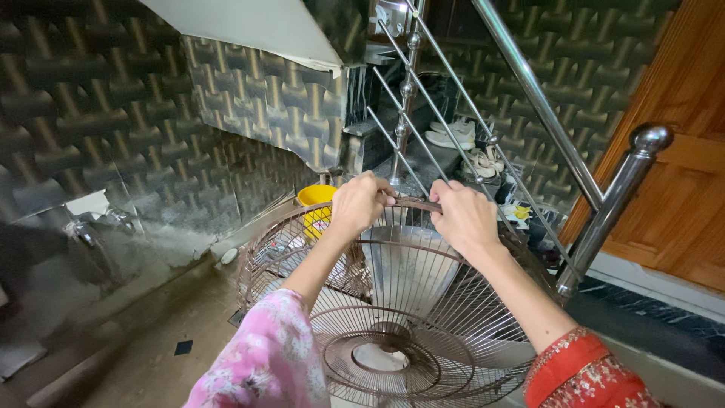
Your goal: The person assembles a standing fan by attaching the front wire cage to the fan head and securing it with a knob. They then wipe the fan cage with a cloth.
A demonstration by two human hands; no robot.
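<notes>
Left hand (361,202), right hand (462,215), grip on fan guard (423,317) rim, lower edge cut off

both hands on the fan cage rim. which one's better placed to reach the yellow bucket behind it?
Left, probably. The left hand grips the fan cage rim right in front of the yellow bucket. The right hand grips the rim farther over, toward the stair railing, away from the bucket.
</notes>
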